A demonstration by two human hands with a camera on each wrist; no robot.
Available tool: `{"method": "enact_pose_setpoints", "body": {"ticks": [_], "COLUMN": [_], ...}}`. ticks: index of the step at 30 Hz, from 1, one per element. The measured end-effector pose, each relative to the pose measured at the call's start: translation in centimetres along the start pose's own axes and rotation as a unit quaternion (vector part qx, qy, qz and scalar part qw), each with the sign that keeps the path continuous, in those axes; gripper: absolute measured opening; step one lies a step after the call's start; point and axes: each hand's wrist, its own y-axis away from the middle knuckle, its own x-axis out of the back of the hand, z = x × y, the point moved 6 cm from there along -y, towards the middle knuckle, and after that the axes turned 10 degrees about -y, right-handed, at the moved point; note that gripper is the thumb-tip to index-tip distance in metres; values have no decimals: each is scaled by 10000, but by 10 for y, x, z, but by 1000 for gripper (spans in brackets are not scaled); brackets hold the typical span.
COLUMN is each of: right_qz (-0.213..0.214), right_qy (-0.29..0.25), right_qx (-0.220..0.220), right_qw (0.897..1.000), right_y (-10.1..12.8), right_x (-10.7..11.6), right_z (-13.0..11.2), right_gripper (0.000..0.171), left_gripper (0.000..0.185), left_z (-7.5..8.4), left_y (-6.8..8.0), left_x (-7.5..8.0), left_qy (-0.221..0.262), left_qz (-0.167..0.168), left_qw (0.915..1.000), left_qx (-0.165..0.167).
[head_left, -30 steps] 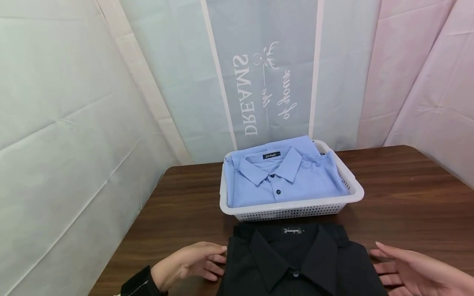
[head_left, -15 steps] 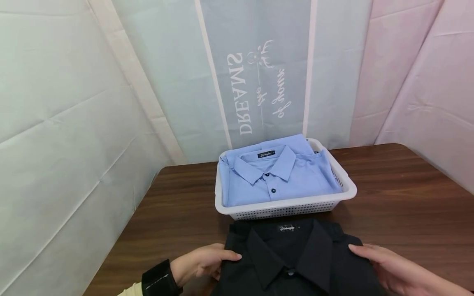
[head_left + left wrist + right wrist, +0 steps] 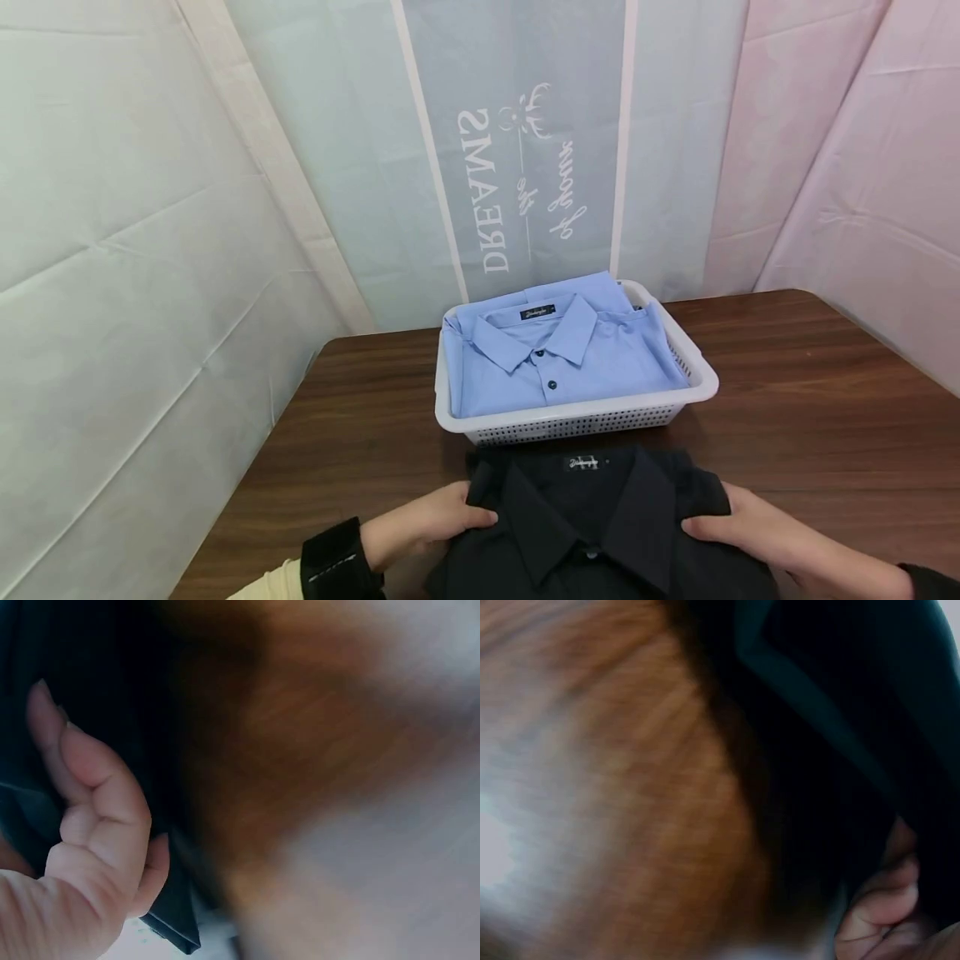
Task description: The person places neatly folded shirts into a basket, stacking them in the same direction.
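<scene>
A folded black shirt [image 3: 555,542] with its collar and neck label uppermost is at the near side of the table, its lower part cut off by the frame. My left hand [image 3: 442,512] grips its left edge, thumb on top and fingers underneath. On the opposite edge my right hand [image 3: 750,529] holds the cloth the same way. In the left wrist view, curled fingers [image 3: 105,802] press against the underside of the dark fabric. The right wrist view has only a few fingers [image 3: 885,900] showing at the lower right, beneath the cloth.
Just beyond the black shirt stands a white plastic basket [image 3: 577,425] with a folded light blue shirt [image 3: 555,358] inside. The brown wooden table [image 3: 375,417] reaches back to a printed curtain [image 3: 540,167]; pale cloth [image 3: 150,250] hangs at the left.
Both hands have come from beside the black shirt onto its side edges and now grip them. The shirt's sides look drawn up slightly. The head view has shifted a little.
</scene>
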Motion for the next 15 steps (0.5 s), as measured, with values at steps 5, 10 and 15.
{"method": "enact_pose_setpoints", "body": {"ticks": [5,10,15], "right_qz": [89,-38,-590], "right_qy": [265,335,72], "right_qx": [424,826,1395], "right_qw": [9987,9960,9884], "right_y": [17,34,46], "right_x": [3,4,-5], "right_z": [-28,-53,-72], "right_gripper": [72,63,46], "left_gripper": [33,29,36], "left_z": [31,58,80], "left_y": [14,29,43], "left_x": [4,9,10], "left_qy": [-436,-1181,-1633], "left_qz": [-156,-145,0], "left_qw": [9987,9927,9866], "left_qx": [-225,-177,37]}}
